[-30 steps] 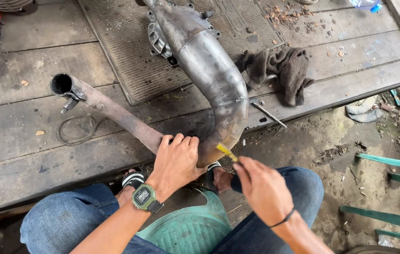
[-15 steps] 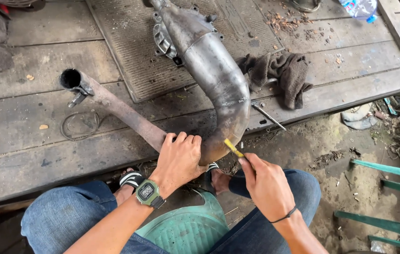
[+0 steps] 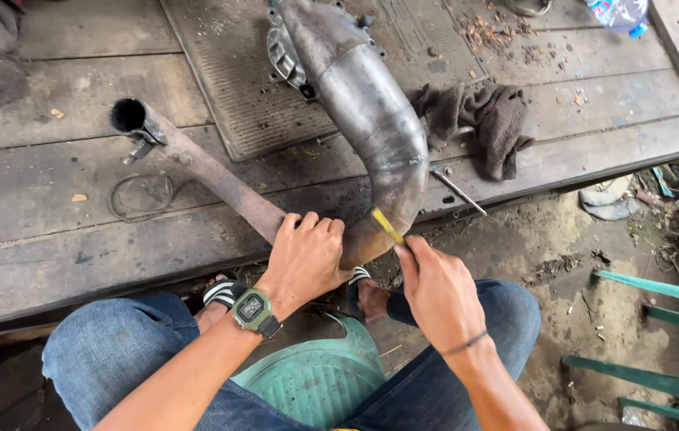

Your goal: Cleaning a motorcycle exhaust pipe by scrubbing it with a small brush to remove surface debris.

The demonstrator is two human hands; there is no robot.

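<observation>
Two hands work a bent metal exhaust pipe [image 3: 371, 120] lying across the wooden platform [image 3: 52, 199]: the left hand [image 3: 305, 259] has its grip wrapped around the bend, and the right hand [image 3: 435, 291] pinches a yellow strip [image 3: 387, 226] against it.

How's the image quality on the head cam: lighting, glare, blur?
Head view: soft, even daylight with faint shadows; a dull sheen but no hard glare on the curved grey metal exhaust pipe; left hand and right hand are sharp, as is the thin yellow tool; the plank edges bow slightly, suggesting a wide lens.
</observation>
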